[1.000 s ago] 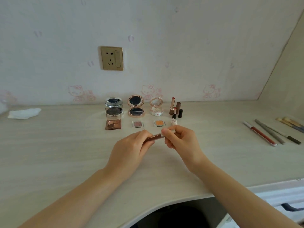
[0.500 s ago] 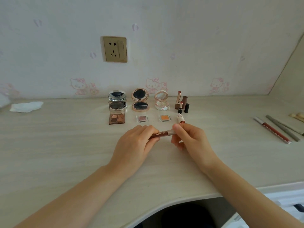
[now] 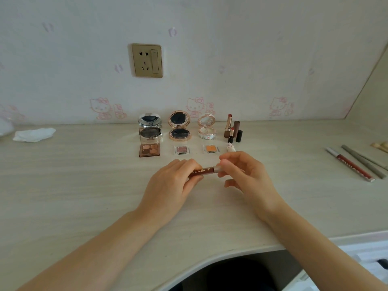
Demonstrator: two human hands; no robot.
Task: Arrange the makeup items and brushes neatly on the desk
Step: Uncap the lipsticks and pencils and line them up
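A crumpled tissue (image 3: 33, 134) lay at the desk's (image 3: 84, 185) far left. The dark red lip pencil (image 3: 202, 171) (held horizontally, just above the desk centre) was gripped at its body by the left hand (image 3: 172, 185), while its silver cap end was pinched by the right hand (image 3: 245, 177). Two more pencils (image 3: 357, 164) lay at the right.

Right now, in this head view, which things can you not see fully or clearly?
- Brown tube: its left part is hidden inside the left hand; its silver cap is partly covered by the right hand; its print is too small to read.
- Pale brushes: cut off by the right edge.
- Small white figure: its lower part is behind the right hand.
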